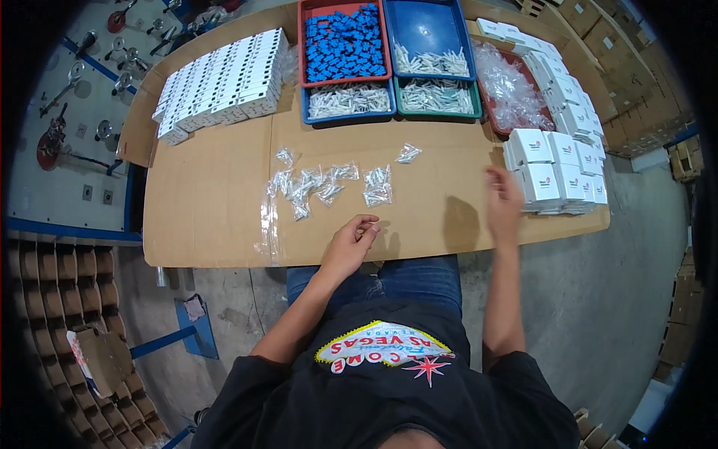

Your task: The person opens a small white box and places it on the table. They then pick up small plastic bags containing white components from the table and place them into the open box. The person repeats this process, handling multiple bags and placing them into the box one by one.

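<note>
Head view: the left hand point(353, 242) is over the near part of the cardboard-topped desk point(206, 202), fingers loosely curled; I cannot tell whether it pinches anything. The right hand point(505, 200), blurred, is near the stacked white boxes point(540, 183), its grip unclear. Small clear bags point(307, 185) lie beyond the left hand.

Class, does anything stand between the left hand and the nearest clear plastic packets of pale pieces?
Nothing visible does: only brown cardboard shows between the bare left hand and the clear plastic packets of pale pieces.
</note>
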`<state>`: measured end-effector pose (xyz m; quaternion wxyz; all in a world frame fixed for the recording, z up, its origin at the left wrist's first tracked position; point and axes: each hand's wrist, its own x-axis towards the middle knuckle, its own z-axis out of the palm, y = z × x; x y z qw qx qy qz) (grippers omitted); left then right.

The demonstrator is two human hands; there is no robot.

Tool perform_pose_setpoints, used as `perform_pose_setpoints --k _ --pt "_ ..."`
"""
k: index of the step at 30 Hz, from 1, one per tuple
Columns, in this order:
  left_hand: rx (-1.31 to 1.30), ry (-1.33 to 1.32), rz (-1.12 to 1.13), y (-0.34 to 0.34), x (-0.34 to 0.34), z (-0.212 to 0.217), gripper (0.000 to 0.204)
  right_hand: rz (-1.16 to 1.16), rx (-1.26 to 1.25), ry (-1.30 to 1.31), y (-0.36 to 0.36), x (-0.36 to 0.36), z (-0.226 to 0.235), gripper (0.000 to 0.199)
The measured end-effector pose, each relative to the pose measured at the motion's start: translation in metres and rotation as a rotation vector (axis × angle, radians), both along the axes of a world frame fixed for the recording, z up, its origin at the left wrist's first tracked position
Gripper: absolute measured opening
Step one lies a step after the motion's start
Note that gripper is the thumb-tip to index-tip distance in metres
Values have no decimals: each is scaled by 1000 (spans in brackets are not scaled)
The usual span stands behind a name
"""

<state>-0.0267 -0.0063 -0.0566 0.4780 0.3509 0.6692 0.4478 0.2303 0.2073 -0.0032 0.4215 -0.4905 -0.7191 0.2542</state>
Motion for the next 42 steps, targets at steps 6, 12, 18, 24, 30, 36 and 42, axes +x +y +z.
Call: perform_pose_setpoints --k 6,12,18,24,30,36,42 --pt "41 131 -3 -2 -1 23 31 -36 -178 -357 17 -121 -75 33" --pt "76 59 141 -25 -20 9 29 -32 -201 -158 37 -153 -95 19" --pt "215 31 391 -40 -50 -7 23 31 -287 377 36 -151 -112 18" --pt "278 159 614 -36 -98 -6 20 181 -388 396 26 -157 -118 25" --pt "403 308 808 -38 -148 -32 19 177 -576 552 28 -149 -85 30" --pt "343 315 801 -37 -144 -44 20 223 -794 1098 42 -123 -76 26" --pt "337 289 816 -37 -146 -44 20 443 -919 961 39 -102 -73 26"
